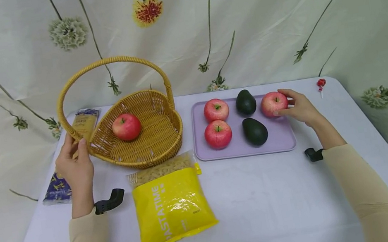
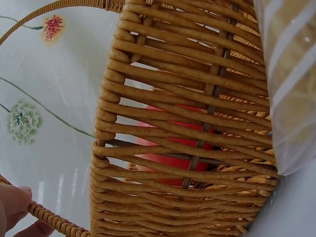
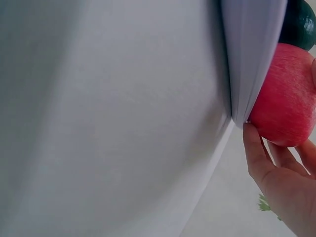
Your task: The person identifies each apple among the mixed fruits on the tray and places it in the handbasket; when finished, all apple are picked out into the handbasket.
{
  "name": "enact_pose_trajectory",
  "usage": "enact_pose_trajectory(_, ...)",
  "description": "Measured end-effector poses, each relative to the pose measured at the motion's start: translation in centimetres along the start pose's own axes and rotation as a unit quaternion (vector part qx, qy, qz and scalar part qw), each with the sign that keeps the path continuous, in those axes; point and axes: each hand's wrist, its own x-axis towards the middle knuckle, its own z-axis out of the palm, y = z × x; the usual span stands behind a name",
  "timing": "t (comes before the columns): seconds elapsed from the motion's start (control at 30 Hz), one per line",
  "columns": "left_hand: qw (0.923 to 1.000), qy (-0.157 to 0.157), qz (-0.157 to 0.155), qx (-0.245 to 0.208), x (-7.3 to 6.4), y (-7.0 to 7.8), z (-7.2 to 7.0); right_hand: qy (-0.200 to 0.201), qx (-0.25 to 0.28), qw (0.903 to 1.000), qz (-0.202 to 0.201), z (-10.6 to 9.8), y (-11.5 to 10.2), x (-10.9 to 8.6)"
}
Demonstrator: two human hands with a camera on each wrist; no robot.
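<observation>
My left hand [image 1: 77,168] holds the left foot of the handle of a wicker basket [image 1: 159,143]. In the left wrist view its fingertips pinch the woven handle [image 2: 54,221]. One red apple [image 1: 126,127] lies inside the basket and shows red through the weave. My right hand [image 1: 302,108] grips another red apple [image 1: 273,103] at the right end of a lilac tray [image 1: 236,153], thumb and fingers around its right side. On the same tray are two more apples, one behind [image 1: 216,110] and one in front [image 1: 218,135], beside two dark avocados [image 1: 255,132].
A yellow pasta bag [image 1: 173,207] lies in front of the basket. A blue-and-yellow spaghetti pack [image 1: 57,187] is partly hidden behind my left hand and the basket. Near the table's back right corner lies a red lollipop [image 1: 321,83]. Flowered cloth hangs behind the white table.
</observation>
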Motion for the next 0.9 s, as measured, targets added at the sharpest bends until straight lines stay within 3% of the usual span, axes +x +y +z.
enact_pose_trajectory(0.43,0.9999,-0.008,-0.005,-0.009,0.0,0.0,-0.1,0.034,-0.010,0.9994,0.003,-0.3,-1.2,-0.3)
enact_pose_trajectory(0.67,0.9999,-0.010,-0.010,-0.005,0.0,0.1,-0.1,0.038,0.009,0.9989,-0.027,-0.3,-4.0,-0.8)
enact_pose_trajectory(0.9,0.9998,-0.013,-0.011,-0.006,0.0,0.2,0.0,0.020,0.053,0.9958,-0.072,1.4,-7.9,-1.0)
